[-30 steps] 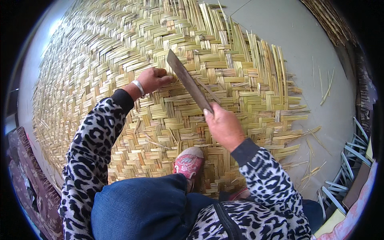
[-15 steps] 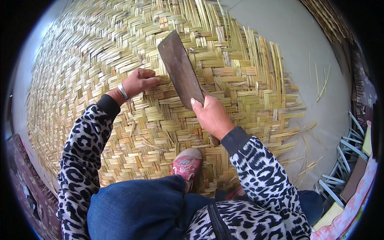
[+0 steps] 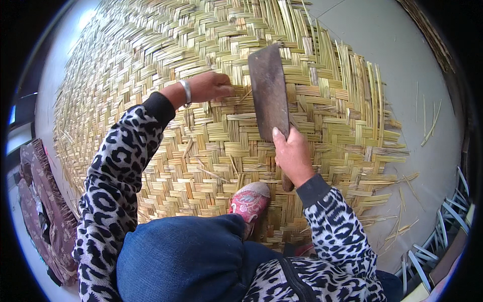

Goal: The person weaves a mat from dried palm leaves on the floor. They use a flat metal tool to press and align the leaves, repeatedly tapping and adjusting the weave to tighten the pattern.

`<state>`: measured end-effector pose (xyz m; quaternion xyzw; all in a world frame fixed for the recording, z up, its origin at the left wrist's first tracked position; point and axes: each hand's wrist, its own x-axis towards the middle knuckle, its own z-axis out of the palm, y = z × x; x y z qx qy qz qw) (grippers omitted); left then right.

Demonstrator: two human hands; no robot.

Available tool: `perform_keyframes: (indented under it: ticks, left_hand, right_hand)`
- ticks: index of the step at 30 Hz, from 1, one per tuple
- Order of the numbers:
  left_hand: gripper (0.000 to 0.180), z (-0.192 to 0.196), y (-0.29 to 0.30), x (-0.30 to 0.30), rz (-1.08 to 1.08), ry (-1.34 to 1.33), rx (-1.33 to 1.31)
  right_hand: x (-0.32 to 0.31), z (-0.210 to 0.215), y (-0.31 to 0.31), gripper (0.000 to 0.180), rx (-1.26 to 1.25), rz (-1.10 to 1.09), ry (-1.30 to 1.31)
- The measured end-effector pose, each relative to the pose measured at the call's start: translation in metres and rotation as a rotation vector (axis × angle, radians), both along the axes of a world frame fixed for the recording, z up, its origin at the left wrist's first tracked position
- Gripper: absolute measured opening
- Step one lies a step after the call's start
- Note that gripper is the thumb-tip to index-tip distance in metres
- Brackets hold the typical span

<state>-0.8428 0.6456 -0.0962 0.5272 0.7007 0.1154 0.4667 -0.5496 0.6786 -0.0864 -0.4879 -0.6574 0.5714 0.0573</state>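
Observation:
A large mat of woven flat straw-coloured strips (image 3: 211, 136) spreads beneath both hands. My right hand (image 3: 293, 157) is closed around the handle of a cleaver, its thumb at the base of the blade. The dark, broad cleaver (image 3: 269, 93) points away from me over the mat, its handle end showing below my palm. To the left of the blade, my left hand (image 3: 209, 87) is low over the weave with its fingers drawn together. Whatever those fingertips pinch, if anything, cannot be made out. Short loose strip ends lie near them.
My shoe (image 3: 250, 201) rests on the mat close to my knee. Unwoven strip ends stick out along the right edge. Loose strips (image 3: 430, 123) lie on the grey floor (image 3: 397, 60). At lower right stands a rack of pale bars (image 3: 443, 226); patterned cloth (image 3: 48, 211) is at left.
The view has shifted, so the scene sits farther right. The cleaver has swung to the right and points more straight ahead. My left hand has moved slightly away from me, its wrist turned.

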Motion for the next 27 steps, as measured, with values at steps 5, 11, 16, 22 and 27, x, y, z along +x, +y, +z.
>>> perform_keyframes:
  ticks: [5,11,16,22,27]
  left_hand:
    - [0.037,0.007,0.023,0.007,-0.240,0.229,-0.171]
    - [0.037,0.005,0.024,0.009,-0.130,0.156,-0.289]
    - [0.034,-0.005,0.012,0.019,-0.082,0.268,-0.131]
    - [0.031,-0.013,-0.005,0.040,-0.098,0.544,0.015]
    - [0.029,-0.021,-0.006,0.051,-0.129,0.613,-0.037]
  right_hand:
    - [0.009,-0.007,-0.006,0.033,-0.010,-0.007,0.010]
    - [-0.009,-0.002,-0.017,0.032,-0.053,0.025,0.017]
    - [-0.016,-0.006,-0.019,0.032,-0.052,0.026,0.000]
    - [-0.026,-0.017,-0.018,0.035,-0.073,0.055,-0.102]
    - [-0.051,-0.024,-0.011,0.036,0.020,0.058,-0.045]
